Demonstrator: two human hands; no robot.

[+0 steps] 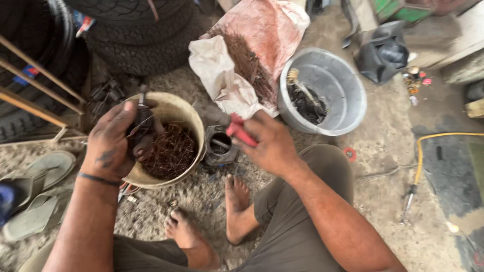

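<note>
My left hand (115,143) grips a dark metal part wound with thin copper wire (141,123), held over a cream bucket (189,116). The bucket holds a tangle of reddish copper wire (171,151). My right hand (269,143) is closed around a red-handled tool (238,130), just right of the bucket. A dark round metal housing (220,146) sits on the ground between the two hands. My bare feet (237,199) rest on the gritty floor below it.
A grey metal basin (348,90) with dark scraps and a brass-tipped part stands at the right. A stained sack (247,55) with wire lies behind. Tyres (136,40) are stacked at the back left, sandals (40,186) at the left, a yellow hose (428,146) at the right.
</note>
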